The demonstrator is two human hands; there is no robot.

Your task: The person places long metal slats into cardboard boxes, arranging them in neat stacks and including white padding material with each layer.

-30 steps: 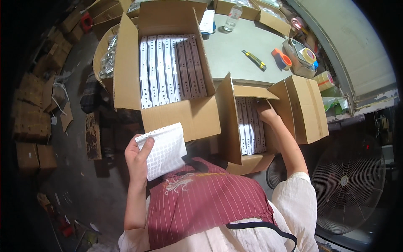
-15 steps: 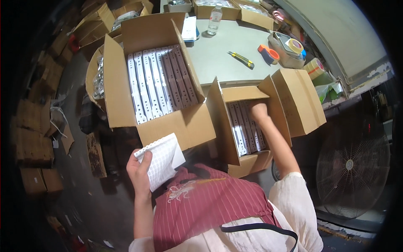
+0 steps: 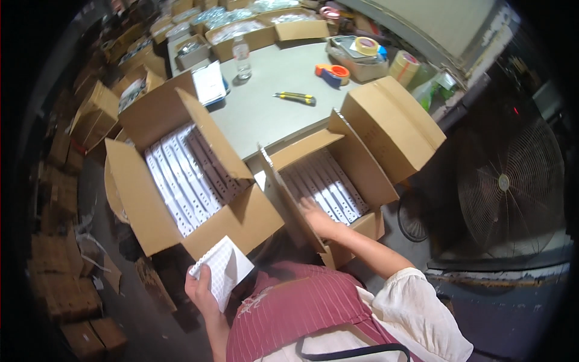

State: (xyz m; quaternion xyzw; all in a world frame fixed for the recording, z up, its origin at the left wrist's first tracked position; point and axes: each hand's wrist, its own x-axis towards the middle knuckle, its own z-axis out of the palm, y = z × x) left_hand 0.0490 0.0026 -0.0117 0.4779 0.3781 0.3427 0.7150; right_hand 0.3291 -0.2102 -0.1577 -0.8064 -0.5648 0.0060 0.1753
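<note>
A stack of white sticker sheets (image 3: 224, 271) with rows of small round labels is pinched in my left hand (image 3: 205, 289), thumb on top. Reaching into the open right-hand carton (image 3: 369, 172), my right hand (image 3: 316, 218) has its fingers stretched out near the carton's left wall, over the packed perforated metal rails (image 3: 330, 187). The fingertips are partly blurred, and no held piece shows. To the left stands a larger open carton (image 3: 139, 208) with a row of similar perforated metal rails (image 3: 184, 181), some in shadow.
Behind the cartons is a grey table (image 3: 265, 111) with a utility knife (image 3: 295, 98), tape dispenser (image 3: 333, 75), clear bottle (image 3: 242, 57) and papers (image 3: 209, 83). Part-filled boxes (image 3: 241, 33) line its far side. A closed carton (image 3: 395, 123) and a large fan (image 3: 503, 181) stand right.
My right hand has moved from the far right part of the right carton to its near left side. The view has turned, shifting the cartons and table leftward. My left hand keeps the sticker sheets.
</note>
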